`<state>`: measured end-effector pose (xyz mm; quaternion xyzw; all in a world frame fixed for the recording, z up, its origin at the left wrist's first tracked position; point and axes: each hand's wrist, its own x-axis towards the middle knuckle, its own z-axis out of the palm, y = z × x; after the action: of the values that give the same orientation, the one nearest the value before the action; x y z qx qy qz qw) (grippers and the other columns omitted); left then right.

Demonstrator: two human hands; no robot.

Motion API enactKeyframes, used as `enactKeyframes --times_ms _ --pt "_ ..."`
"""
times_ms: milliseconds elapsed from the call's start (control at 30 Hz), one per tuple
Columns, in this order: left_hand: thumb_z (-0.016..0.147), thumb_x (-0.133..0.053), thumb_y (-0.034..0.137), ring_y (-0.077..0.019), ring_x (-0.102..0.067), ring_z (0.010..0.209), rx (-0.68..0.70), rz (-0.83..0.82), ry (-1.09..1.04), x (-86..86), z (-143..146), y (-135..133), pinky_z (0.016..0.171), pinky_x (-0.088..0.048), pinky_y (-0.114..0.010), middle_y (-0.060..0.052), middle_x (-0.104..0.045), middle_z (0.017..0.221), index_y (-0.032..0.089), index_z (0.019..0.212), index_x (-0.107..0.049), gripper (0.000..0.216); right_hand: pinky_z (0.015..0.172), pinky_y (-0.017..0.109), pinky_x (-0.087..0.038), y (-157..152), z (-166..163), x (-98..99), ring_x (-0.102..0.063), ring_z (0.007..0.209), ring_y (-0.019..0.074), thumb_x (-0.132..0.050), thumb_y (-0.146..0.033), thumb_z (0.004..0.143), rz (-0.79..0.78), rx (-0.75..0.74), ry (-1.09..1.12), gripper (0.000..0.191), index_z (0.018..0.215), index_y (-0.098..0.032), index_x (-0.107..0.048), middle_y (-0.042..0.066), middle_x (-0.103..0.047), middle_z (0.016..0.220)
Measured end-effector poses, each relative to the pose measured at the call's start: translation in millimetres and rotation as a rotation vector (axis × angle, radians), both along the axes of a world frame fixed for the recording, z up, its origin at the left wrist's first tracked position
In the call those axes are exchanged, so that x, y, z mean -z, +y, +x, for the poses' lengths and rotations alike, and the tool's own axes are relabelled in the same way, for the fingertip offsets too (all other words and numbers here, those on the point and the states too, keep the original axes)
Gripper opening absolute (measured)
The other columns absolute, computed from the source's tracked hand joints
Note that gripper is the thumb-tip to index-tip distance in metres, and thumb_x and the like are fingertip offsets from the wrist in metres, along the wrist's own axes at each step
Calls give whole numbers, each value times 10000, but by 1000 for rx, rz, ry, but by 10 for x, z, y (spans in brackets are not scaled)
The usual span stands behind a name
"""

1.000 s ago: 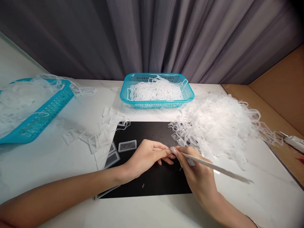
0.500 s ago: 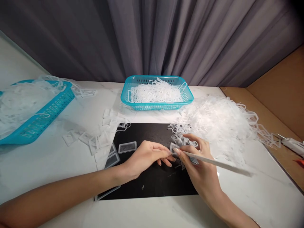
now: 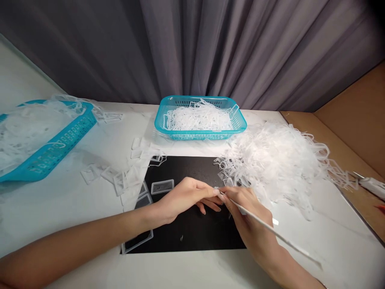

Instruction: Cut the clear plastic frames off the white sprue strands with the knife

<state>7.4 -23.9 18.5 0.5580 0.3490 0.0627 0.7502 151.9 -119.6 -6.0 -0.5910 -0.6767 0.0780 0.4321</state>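
Note:
Above a black mat (image 3: 195, 172), my left hand (image 3: 195, 196) pinches a small clear plastic piece (image 3: 216, 188), mostly hidden by the fingertips. My right hand (image 3: 251, 208) meets it there, fingers closed around a long, thin grey-white stick (image 3: 279, 236) that looks like a nail file. Its near end reaches the pinched piece; the far end slants down to the right past the wrist. To the left of my left hand lies a clear rectangular plastic frame (image 3: 162, 186). A larger clear frame (image 3: 138, 243) sits at the mat's lower left corner, partly under my forearm.
A blue basket (image 3: 201, 135) of white plastic strips stands behind the mat. Another filled blue basket (image 3: 64, 138) is at left. A big heap of translucent strips (image 3: 279, 156) lies at right. Loose clear pieces (image 3: 118, 182) are scattered left of the mat. A white-handled tool (image 3: 373, 186) rests far right.
My right hand has turned and its raised fingers have folded down. The stick has rolled from flat to nearly edge-on and slopes more steeply. My left hand stays almost in place.

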Motion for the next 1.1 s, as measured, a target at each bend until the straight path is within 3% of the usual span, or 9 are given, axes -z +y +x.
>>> enactKeyframes --times_ms 200,333,567,767,900,1100 --pt "843 -514 271 -186 -683 816 -34 22 22 14 -4 -15 602 -437 -202 -92 -737 835 123 785 -712 254 742 372 -409 -63 -11 70 -595 934 237 -513 -43 852 29 -72 -116 197 974 -191 -558 92 -675 1021" --pt "840 -505 245 -177 -689 797 -34 42 31 9 1 -24 577 -412 -188 -76 -738 805 130 737 -704 251 719 359 -413 -48 -11 108 -604 896 222 -512 -46 855 46 -55 -107 183 947 -194 -567 83 -682 989" --pt "814 -564 286 -202 -704 781 -43 37 57 31 14 -2 519 -383 -183 -105 -738 866 119 784 -700 218 666 296 -469 5 82 10 -623 761 165 -529 -153 874 9 96 79 123 898 -225 -626 34 -701 873" --pt "802 -585 279 -206 -707 761 -78 56 66 30 -8 4 514 -394 -184 -118 -738 836 106 767 -690 205 489 250 -421 25 347 -156 -600 605 151 -579 -387 830 -245 397 315 202 770 -218 -672 16 -705 747" --pt "802 -585 264 -200 -704 765 -133 100 60 23 -29 17 515 -398 -186 -113 -738 843 109 764 -685 188 567 279 -421 53 543 -206 -594 675 171 -591 -441 805 -315 560 421 230 772 -243 -703 10 -710 797" --pt "805 -582 230 -198 -701 757 -228 161 18 52 -37 46 514 -396 -193 -113 -737 825 101 796 -678 161 641 316 -457 85 680 -238 -625 810 237 -633 -441 759 -359 618 569 246 686 -217 -708 40 -690 795"
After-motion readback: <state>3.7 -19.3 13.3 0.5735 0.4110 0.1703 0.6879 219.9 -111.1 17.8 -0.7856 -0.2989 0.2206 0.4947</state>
